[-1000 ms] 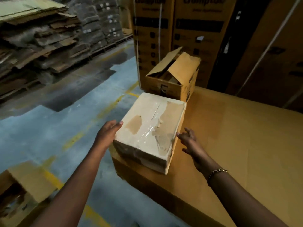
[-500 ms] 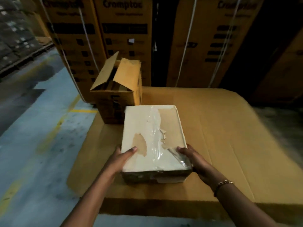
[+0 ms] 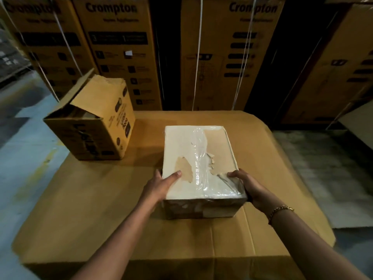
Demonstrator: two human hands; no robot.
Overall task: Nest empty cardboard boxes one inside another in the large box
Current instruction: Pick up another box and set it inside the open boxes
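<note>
While both hands close on its near end, the white taped box (image 3: 198,162) rests flat on a broad cardboard sheet (image 3: 101,209), which seems to be the closed top of a much larger carton. In the head view, the only one, the left hand (image 3: 159,185) wraps the near left corner, thumb lying on the top face; the right hand (image 3: 247,185) cups the near right corner, fingers curled over the edge. Clear tape runs down the lid and the paper skin is torn, so the top is probably slick and flaky there. It looks light and stiff; the side walls low down give the surest hold. An open brown box (image 3: 90,126) stands well apart to the left, flaps up, likely a nesting partner
</note>
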